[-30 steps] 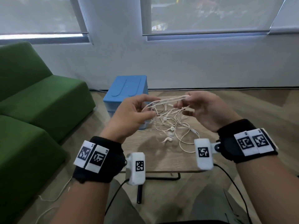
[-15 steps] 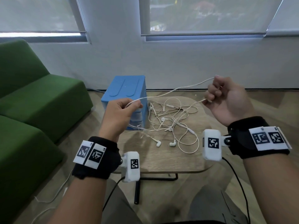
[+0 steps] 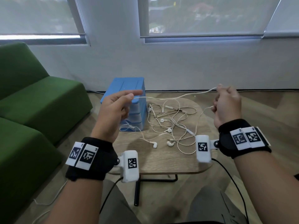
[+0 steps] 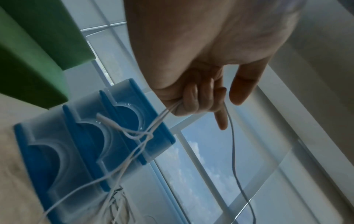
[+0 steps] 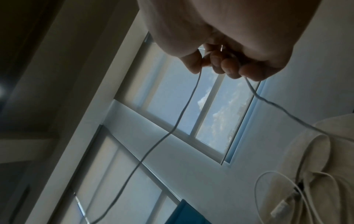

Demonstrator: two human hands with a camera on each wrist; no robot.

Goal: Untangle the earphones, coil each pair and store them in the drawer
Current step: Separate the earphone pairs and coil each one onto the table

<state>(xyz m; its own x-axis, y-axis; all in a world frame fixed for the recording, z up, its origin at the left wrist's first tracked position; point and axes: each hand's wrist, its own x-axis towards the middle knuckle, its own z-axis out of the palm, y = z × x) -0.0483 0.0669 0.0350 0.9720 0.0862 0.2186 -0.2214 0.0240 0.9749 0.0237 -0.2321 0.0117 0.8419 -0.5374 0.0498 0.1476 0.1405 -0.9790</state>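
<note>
A tangle of white earphones [image 3: 169, 125] lies on the small wooden table [image 3: 161, 160]. One white cable [image 3: 174, 97] is stretched in the air between my two hands. My left hand [image 3: 116, 109] holds its left end above the blue drawer unit [image 3: 126, 89]; in the left wrist view the curled fingers [image 4: 193, 97] grip strands of cable [image 4: 232, 151] with a knot [image 4: 147, 134] hanging below, the index finger extended. My right hand [image 3: 226, 104] is fisted round the cable's right end, raised over the table's right edge; the right wrist view shows the fingers [image 5: 226, 65] closed on the cable [image 5: 178, 121].
The blue drawer unit stands at the table's back left with three closed translucent drawers [image 4: 80, 148]. A green sofa [image 3: 32, 113] fills the left side. A white wall and windows [image 3: 202, 15] are behind. A loose white cord [image 3: 48, 201] lies on the floor at left.
My hands have drawn apart from the bundle held between them, stretching one cable out. The tangle has dropped onto the table and spread, and my left index finger has extended.
</note>
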